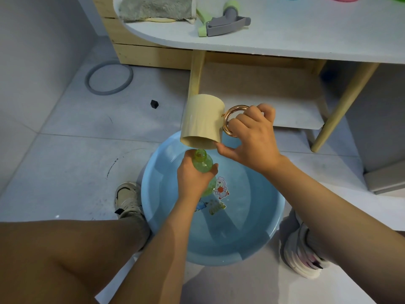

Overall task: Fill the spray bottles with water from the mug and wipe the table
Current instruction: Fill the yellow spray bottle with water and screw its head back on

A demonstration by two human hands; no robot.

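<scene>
My left hand (pixel 192 178) grips a clear green spray bottle (pixel 202 163) with no cap, held upright over a blue basin (pixel 258 216). My right hand (pixel 252 134) holds a beige mug (pixel 202 121) by its round copper handle (pixel 232 121). The mug is tipped far over, and its rim sits right above the bottle's open neck. On the white table (pixel 306 36) above lie the grey and green spray head (pixel 223 20) and a grey cloth (pixel 155 7).
The basin stands on the tiled floor between my feet and holds water. A wooden table leg (pixel 196 73) rises just behind the mug. A grey ring (pixel 109 77) and a small black piece (pixel 154 104) lie on the floor at the left.
</scene>
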